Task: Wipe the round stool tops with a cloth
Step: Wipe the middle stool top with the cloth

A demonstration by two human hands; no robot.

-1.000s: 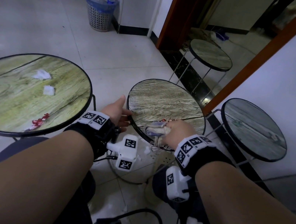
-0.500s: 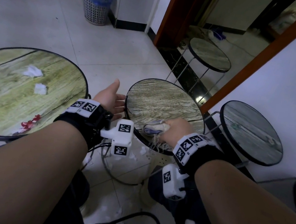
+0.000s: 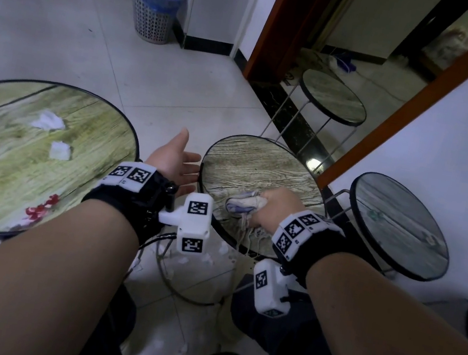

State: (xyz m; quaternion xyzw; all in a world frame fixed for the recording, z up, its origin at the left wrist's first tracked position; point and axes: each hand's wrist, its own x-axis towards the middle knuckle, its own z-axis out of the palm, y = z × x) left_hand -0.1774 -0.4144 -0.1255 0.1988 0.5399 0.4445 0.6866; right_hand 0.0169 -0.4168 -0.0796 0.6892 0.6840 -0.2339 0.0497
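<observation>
Your R hand (image 3: 275,207) grips cloth (image 3: 245,205) at near edge of centre stool top (image 3: 262,166), L hand (image 3: 175,160) spread, empty beside rim: press flat w/ overlapping strokes, steady rim.

White tiled floor (image 3: 80,39) carries round stools, a waste basket (image 3: 155,16), and what look like paper scraps (image 3: 207,260).
</observation>
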